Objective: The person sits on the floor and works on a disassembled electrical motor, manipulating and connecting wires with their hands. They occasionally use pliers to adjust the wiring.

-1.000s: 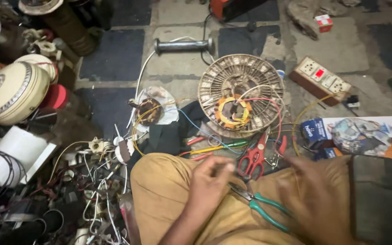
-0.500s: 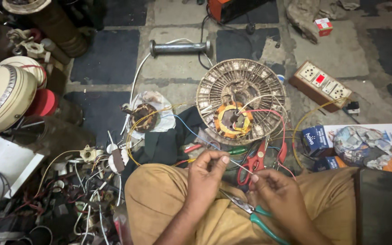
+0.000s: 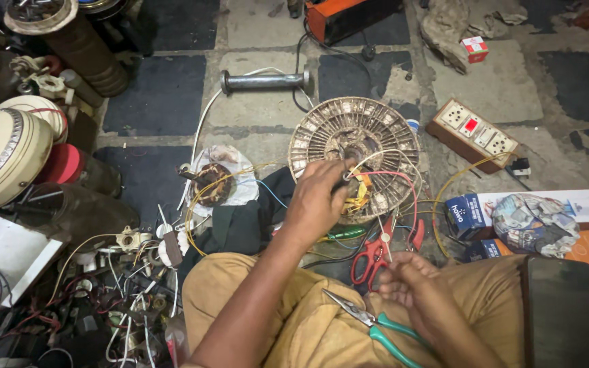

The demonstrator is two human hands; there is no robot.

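A round, ribbed fan motor (image 3: 322, 133) lies on the floor in front of my knees, with yellow, red and white wires (image 3: 376, 180) coming out of its middle. My left hand (image 3: 316, 203) reaches out to that middle and pinches the wires there. My right hand (image 3: 416, 289) stays over my right thigh, its fingers closed on a thin white wire that runs up toward the motor. Green-handled pliers (image 3: 376, 327) rest on my lap between the arms. Red-handled scissors (image 3: 375, 253) lie on the floor just beyond my right hand.
A socket board (image 3: 473, 131) sits right of the motor, blue boxes (image 3: 463, 210) beside it. A steel shaft (image 3: 264, 82) lies beyond, a small copper coil (image 3: 213, 184) to the left. A cream fan housing (image 3: 1, 160) and tangled wires (image 3: 117, 300) fill the left. A dark flat case (image 3: 560, 310) rests on my right thigh.
My left hand left my lap and stretched forward to the motor's middle, where it took hold of the wires. My right hand stayed low over the thigh.
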